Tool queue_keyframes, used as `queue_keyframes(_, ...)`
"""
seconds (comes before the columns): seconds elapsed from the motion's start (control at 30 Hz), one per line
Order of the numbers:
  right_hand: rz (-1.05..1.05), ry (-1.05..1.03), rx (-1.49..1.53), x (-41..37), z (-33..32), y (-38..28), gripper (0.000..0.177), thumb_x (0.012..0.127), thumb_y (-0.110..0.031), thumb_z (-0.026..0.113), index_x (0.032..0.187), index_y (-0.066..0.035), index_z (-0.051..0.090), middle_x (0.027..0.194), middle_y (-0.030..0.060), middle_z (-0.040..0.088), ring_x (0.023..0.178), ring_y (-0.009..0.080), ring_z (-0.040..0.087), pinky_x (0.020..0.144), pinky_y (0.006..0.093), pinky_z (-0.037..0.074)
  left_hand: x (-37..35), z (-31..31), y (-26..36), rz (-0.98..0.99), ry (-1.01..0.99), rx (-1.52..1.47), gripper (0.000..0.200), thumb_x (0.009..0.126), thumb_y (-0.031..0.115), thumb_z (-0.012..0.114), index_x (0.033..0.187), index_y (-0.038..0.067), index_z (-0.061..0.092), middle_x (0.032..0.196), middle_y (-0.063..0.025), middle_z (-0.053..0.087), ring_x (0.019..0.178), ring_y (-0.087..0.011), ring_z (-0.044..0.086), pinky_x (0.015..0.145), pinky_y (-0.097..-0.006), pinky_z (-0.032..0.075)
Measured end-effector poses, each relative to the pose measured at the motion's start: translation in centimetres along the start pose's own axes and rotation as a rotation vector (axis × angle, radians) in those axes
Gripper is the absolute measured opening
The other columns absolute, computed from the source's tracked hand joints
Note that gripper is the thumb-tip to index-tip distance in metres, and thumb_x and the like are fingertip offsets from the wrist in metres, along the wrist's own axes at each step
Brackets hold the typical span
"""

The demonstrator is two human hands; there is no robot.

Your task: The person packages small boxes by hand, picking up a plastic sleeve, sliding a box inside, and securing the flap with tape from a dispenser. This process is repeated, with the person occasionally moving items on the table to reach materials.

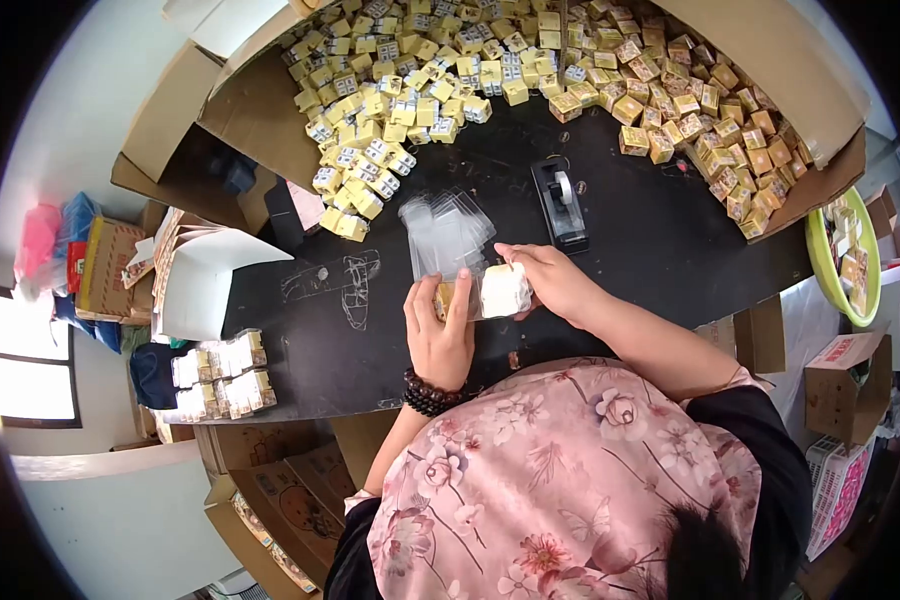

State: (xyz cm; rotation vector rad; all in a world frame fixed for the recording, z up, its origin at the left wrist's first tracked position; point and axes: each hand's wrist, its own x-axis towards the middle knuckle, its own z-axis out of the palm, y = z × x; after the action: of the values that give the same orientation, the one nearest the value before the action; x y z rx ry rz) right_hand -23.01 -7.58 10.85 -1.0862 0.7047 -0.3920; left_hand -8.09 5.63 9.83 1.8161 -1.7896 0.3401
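Observation:
My left hand [438,335], with a dark bead bracelet at the wrist, is closed around a small yellow box [444,298], mostly hidden by the fingers. Clear plastic seems to surround it, though glare blurs its edges. Right beside it, my right hand [555,285] grips a small box [505,291] whose upper face shines white in the light. The two hands almost meet in front of my body. Just beyond them, a fanned stack of clear plastic sleeves [445,232] lies on the black table [320,360].
A black tape dispenser [562,205] stands beyond my right hand. Heaped yellow boxes [400,105] and orange-yellow boxes [710,120] fill the cardboard-walled back. Grouped boxes [220,375] sit at left by a white open carton [202,295]. A green basket [867,262] is at right.

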Motion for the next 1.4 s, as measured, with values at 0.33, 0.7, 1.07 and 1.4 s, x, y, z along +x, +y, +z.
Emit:
queue_keyframes(0.33,0.168,-0.040,0.050,-1.1,-0.9,-1.3,0.030,0.099,-0.018,0.044,0.124,0.000,0.048,0.085,0.0124,0.063,0.059,0.0200,0.065,0.046,0.0299,0.052,-0.7,1.1,0.3,0.030,-0.008,0.019,0.072,0.068,-0.008,0.066,0.136,0.011,0.051,0.125,-0.0192,0.045,0.115,-0.0398,0.047,0.098,-0.0474,0.042)
queue_keyframes(0.7,-0.728,-0.005,-0.518,-3.3,0.0,-0.8,0.026,0.085,0.002,0.063,0.109,-0.006,0.059,0.096,0.0050,0.056,0.087,0.0154,0.058,0.075,0.0288,0.049,-1.0,2.2,0.2,-0.420,-0.077,-0.848,0.083,0.075,-0.004,0.075,0.144,0.002,0.028,0.125,-0.0110,0.049,0.113,-0.0199,0.053,0.095,-0.0329,0.046)
queue_keyframes(1.07,-1.116,0.014,-0.874,-2.4,0.1,-0.9,0.017,0.080,-0.001,0.073,0.095,-0.006,0.068,0.092,0.0059,0.058,0.083,0.0228,0.058,0.070,0.0302,0.049,0.5,-0.1,0.4,-0.606,-0.385,-1.449,0.081,0.078,-0.007,0.070,0.145,-0.001,0.024,0.128,-0.0091,0.049,0.116,-0.0151,0.052,0.099,-0.0307,0.044)
queue_keyframes(1.4,-0.832,-0.013,-0.642,-2.8,-0.8,-2.4,0.006,0.084,-0.006,0.071,0.090,-0.004,0.071,0.096,0.0060,0.054,0.088,0.0209,0.055,0.077,0.0307,0.047,1.1,-0.4,0.3,-0.590,-0.546,-1.498,0.081,0.077,-0.008,0.070,0.144,0.001,0.026,0.129,-0.0083,0.049,0.118,-0.0170,0.052,0.100,-0.0338,0.046)
